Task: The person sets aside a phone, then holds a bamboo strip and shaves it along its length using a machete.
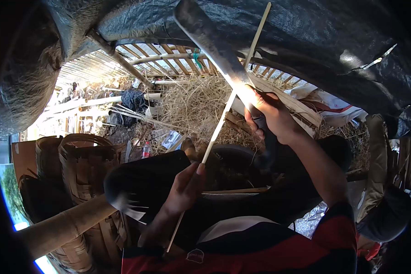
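Observation:
A long, thin bamboo strip (pixel 220 125) slants up across the middle of the view. My left hand (pixel 185 186) is closed around its lower part, and the tail end sticks out below the fist. In my right hand (pixel 276 118) is a machete (pixel 209 44) with a broad blade and a dark handle, gripped near where the blade begins. The blade points up and left and crosses the strip just above my right fingers. Whether its edge touches the strip, I cannot tell; glare whitens that spot.
Woven bamboo baskets (pixel 84 166) stand at the left beside a thick bamboo pole (pixel 68 223). Dry shavings (pixel 196 102) are heaped ahead, before a slatted bamboo fence (pixel 169 64). A dark tarp (pixel 306 32) hangs overhead. Split wood (pixel 287 100) lies behind my right hand.

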A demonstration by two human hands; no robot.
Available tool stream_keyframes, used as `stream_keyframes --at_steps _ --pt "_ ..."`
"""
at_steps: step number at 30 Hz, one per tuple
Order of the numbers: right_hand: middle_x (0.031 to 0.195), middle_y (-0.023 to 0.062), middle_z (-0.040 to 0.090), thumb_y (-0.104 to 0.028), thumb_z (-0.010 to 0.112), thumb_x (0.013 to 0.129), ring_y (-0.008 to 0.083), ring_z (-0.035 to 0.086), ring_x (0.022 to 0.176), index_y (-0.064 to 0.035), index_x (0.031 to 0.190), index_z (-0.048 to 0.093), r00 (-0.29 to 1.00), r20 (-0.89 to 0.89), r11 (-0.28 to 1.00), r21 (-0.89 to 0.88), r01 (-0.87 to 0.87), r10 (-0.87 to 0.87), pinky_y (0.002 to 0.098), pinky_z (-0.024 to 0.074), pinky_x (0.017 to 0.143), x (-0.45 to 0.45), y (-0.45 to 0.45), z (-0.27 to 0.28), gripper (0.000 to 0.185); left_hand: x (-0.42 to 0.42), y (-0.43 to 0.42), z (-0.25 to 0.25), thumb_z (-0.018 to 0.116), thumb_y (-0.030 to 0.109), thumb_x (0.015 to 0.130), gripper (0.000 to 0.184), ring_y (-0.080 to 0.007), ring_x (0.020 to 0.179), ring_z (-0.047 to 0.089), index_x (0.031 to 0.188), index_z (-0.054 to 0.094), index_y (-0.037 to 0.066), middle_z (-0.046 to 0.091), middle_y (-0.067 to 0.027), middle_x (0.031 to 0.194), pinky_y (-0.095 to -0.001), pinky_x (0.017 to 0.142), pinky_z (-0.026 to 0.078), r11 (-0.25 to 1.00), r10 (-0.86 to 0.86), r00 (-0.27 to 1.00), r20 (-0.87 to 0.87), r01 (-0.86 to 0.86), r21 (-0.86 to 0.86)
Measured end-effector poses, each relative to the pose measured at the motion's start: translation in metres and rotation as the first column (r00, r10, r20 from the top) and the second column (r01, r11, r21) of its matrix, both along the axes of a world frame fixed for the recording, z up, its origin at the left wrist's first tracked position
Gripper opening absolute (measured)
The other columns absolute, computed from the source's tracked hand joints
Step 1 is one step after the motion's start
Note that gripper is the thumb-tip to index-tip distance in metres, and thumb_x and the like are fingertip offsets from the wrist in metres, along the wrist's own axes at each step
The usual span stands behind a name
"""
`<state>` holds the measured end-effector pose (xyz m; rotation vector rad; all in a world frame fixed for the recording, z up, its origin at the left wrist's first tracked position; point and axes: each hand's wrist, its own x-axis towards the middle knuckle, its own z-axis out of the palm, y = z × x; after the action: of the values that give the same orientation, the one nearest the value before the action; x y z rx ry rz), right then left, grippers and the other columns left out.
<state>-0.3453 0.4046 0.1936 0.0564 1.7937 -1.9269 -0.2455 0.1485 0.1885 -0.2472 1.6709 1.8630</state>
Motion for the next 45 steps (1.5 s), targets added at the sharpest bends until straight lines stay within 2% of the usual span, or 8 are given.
stream_keyframes --at_steps 10,12,15,18,24,30,36,45 --pt "0.054 0.0011 0.05 -0.047 0.037 0.099 0.0082 0.047 0.041 -0.0039 0.073 0.054 1.0 0.012 0.997 -0.076 0.019 -0.018 0.0228 0.0387 0.039 0.009 0.0 -0.003 0.053 0.002 0.009 -0.003 0.045 0.024 0.1 0.02 0.0006 0.056 0.035 0.09 0.051 0.007 0.041 0.008 0.065 -0.0189 0.048 0.027 1.0 0.013 0.999 -0.033 -0.012 0.013" --pt "0.053 0.0014 0.05 -0.048 0.037 0.098 0.0085 0.046 0.04 -0.0045 0.073 0.053 0.978 0.055 0.978 0.048 -0.205 0.202 0.0226 0.0384 0.04 0.023 -0.013 -0.008 0.053 0.001 0.013 -0.009 0.045 0.024 0.1 0.02 0.0008 0.056 0.035 0.09 0.051 0.007 0.042 0.0079 0.065 -0.0186 0.048 0.027 0.999 0.02 0.997 -0.071 -0.018 0.035" --pt "0.053 0.0018 0.05 -0.047 0.037 0.098 0.0082 0.046 0.04 -0.004 0.073 0.052 0.977 0.021 0.975 0.063 -0.211 0.21 0.0229 0.0382 0.039 0.019 -0.013 -0.002 0.053 0.002 0.007 -0.012 0.045 0.023 0.1 0.02 -0.0001 0.057 0.036 0.091 0.051 0.006 0.042 0.0074 0.066 -0.0194 0.048 0.028 0.981 -0.121 0.948 -0.293 0.069 -0.183" --pt "0.054 0.0022 0.049 -0.039 0.038 0.099 0.008 0.046 0.041 -0.0028 0.075 0.052 1.0 -0.002 1.0 -0.001 -0.025 0.025 0.0228 0.0381 0.039 0.012 -0.006 0.002 0.046 -0.001 0.008 -0.003 0.045 0.022 0.1 0.019 -0.0001 0.058 0.036 0.094 0.051 0.005 0.042 0.0074 0.067 -0.0193 0.049 0.028 0.999 0.017 1.0 -0.006 -0.016 0.049" --pt "0.054 0.0011 0.05 -0.04 0.035 0.101 0.0068 0.046 0.041 -0.0041 0.073 0.052 0.937 -0.025 0.931 0.128 -0.343 0.348 0.0226 0.0386 0.041 0.026 -0.017 0.001 0.049 -0.004 0.015 -0.006 0.045 0.02 0.1 0.018 -0.0003 0.058 0.036 0.097 0.053 0.004 0.042 0.0081 0.065 -0.0198 0.049 0.029 0.999 0.008 0.995 -0.099 -0.013 -0.053" --pt "0.053 0.0033 0.05 -0.039 0.036 0.1 0.0098 0.045 0.039 -0.0025 0.077 0.053 1.0 -0.019 0.997 0.074 0.014 -0.013 0.0239 0.0389 0.039 0.002 0.01 0.006 0.047 0.001 0.016 -0.013 0.046 0.017 0.099 0.022 -0.0008 0.058 0.032 0.11 0.054 0.0 0.038 0.0077 0.064 -0.0204 0.049 0.027 0.998 0.011 0.987 -0.159 -0.02 -0.055" --pt "0.054 0.0007 0.049 -0.039 0.034 0.1 0.0072 0.045 0.042 -0.0019 0.076 0.052 0.988 0.034 0.973 0.171 -0.156 0.153 0.0241 0.038 0.039 0.015 -0.005 -0.005 0.048 0.007 0.009 -0.03 0.046 0.014 0.099 0.015 -0.0004 0.057 0.029 0.091 0.051 0.002 0.034 0.0079 0.062 -0.0217 0.048 0.024 0.993 0.031 0.974 -0.223 -0.055 -0.1" --pt "0.055 0.0027 0.05 -0.043 0.037 0.099 0.0096 0.046 0.042 -0.0028 0.077 0.053 0.987 0.051 0.981 0.11 -0.157 0.153 0.0241 0.0386 0.04 0.013 -0.002 -0.008 0.049 0.005 0.01 -0.026 0.048 0.008 0.097 0.021 -0.0004 0.06 0.031 0.113 0.055 -0.003 0.037 0.007 0.063 -0.0215 0.049 0.026 0.992 0.034 0.967 -0.251 -0.064 -0.113"
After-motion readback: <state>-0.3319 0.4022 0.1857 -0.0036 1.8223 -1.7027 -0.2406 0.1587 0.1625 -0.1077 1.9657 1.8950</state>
